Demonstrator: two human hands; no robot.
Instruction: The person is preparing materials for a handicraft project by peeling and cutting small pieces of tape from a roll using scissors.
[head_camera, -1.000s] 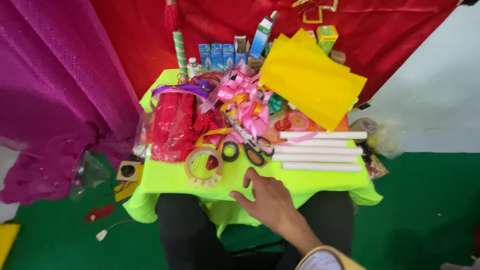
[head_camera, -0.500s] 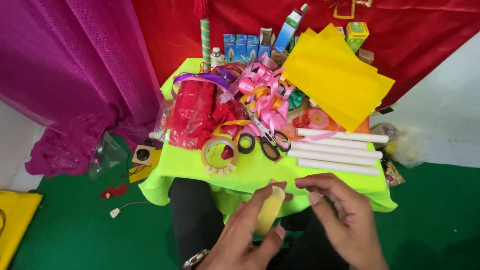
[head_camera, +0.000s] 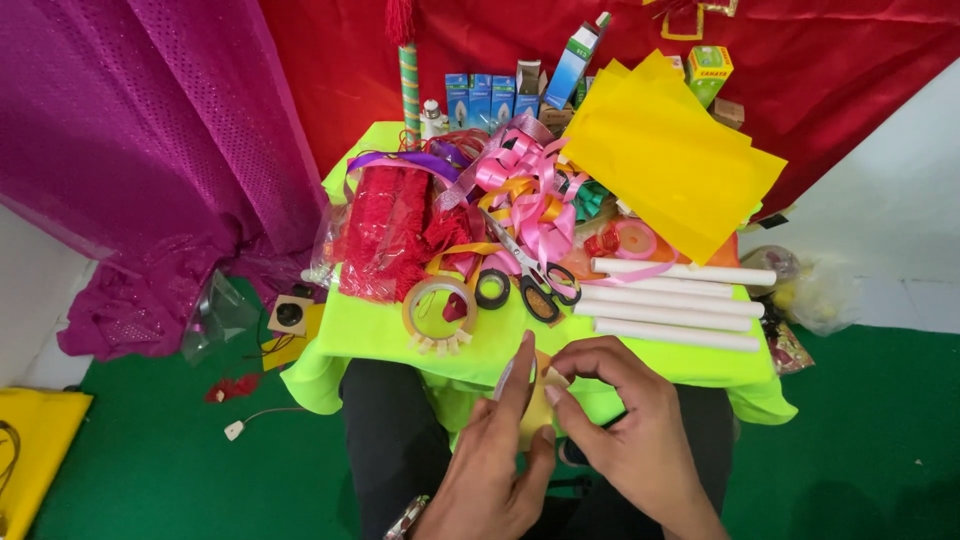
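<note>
Single head-worn view, looking steeply down and forward over the nearby table (head_camera: 640, 358); hands close below.

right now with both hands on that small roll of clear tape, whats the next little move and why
Probably peel the loose end free. The left hand holds the small tape roll up on edge in front of the green-covered table, and the right hand has its fingertips pinched at the roll's rim, as if picking at the end. No strip looks pulled out yet, so lifting the end would come first.
</note>
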